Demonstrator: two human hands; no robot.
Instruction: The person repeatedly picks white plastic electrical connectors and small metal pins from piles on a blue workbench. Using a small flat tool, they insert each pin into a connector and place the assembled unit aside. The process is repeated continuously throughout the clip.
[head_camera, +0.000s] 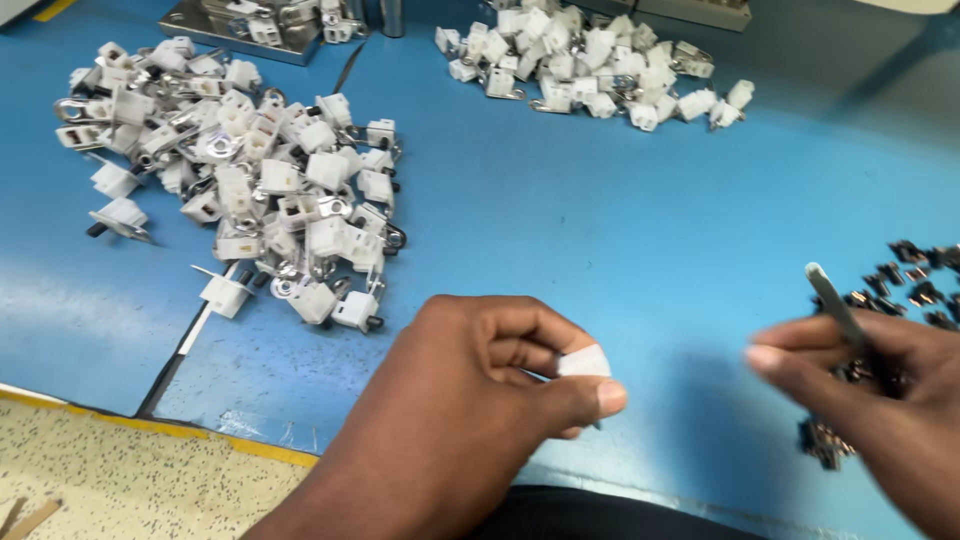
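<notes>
A big blue table top (600, 230) fills most of the view. Its front edge has a yellow stripe, and a speckled floor shows past the front left corner.

The biggest heap is a pile of white plastic parts with metal tabs (250, 170). It lies on the left side of the table and spreads from near the back edge toward the front. A few loose parts sit at its rim.

A second, smaller pile of the same white parts (590, 60) lies near the back edge, a bit right of the middle. A shiny metal tray (250, 30) stands at the back edge, left of that pile.

Near the right edge lies a scatter of small dark metal clips (920, 280).

The left hand (470, 390) is near the front edge, in the middle. Its fingers are curled in, and the thumb and fingers pinch one small white plastic part (583, 362) just above the table.

The right hand (880, 400) is near the front right, close to the dark clips. It is blurry. It grips a thin metal tool (835, 300) that sticks up and tilts to the left. The two hands are apart.
</notes>
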